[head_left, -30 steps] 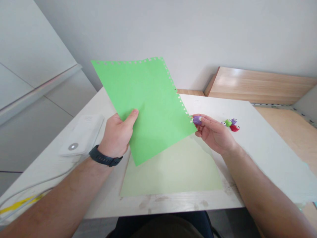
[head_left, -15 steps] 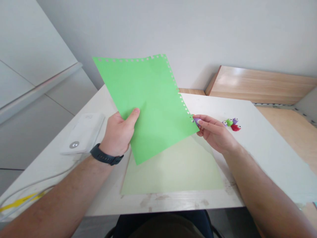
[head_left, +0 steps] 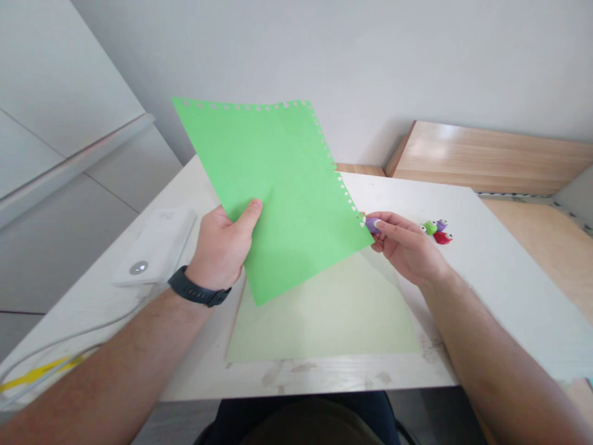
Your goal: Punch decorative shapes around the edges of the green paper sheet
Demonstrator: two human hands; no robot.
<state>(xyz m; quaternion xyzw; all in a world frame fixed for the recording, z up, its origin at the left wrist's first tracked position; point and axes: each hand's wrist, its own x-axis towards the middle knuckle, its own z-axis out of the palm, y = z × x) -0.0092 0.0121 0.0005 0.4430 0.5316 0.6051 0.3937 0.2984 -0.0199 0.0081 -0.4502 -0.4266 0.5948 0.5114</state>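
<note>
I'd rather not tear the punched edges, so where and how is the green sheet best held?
Probably pinch the green sheet by its left edge, coming from the left, thumb on its face, as the left hand does. That edge looks uncut, while the top and right edges carry rows of holes, and the right hand holds a purple tool at the right one.

You wear the single camera on your head, so it looks forward and down from above your lap [head_left: 303, 423], with your left hand [head_left: 222, 244] and right hand [head_left: 401, 244] close before it. Its wide view spans most of the surface [head_left: 486, 266] and reaches the far wall [head_left: 352, 62].
</note>
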